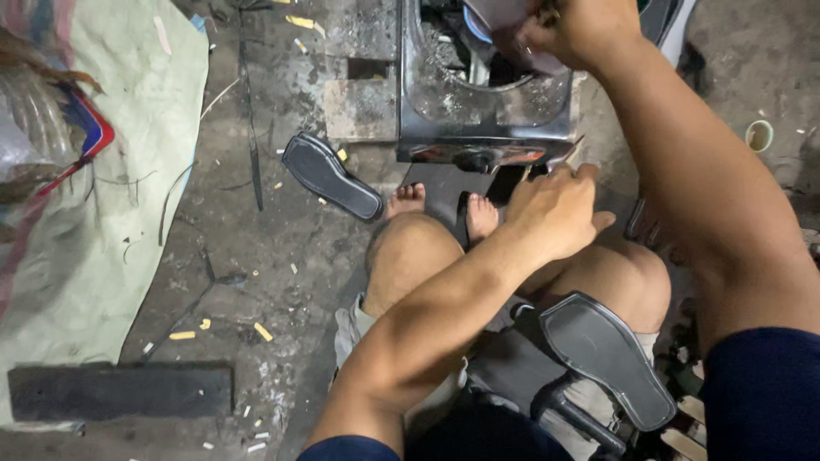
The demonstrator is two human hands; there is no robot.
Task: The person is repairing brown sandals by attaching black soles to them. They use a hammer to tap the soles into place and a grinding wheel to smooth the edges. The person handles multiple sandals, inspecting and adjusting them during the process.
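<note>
Dirty concrete floor, littered with scraps. Right hand grips a sole over the black stove; its long axis can't be told. Left hand fingers curl at the stove's front edge, grasp unclear.

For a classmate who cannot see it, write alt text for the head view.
Seated barefoot, a person reaches their left hand toward a gas stove while their right hand holds something over it. One black shoe sole rests on their lap, another on the floor.

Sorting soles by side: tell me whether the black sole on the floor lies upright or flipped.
Cannot tell: the black sole lies flat on the floor; its dark raised-rim face looks plain.
</note>
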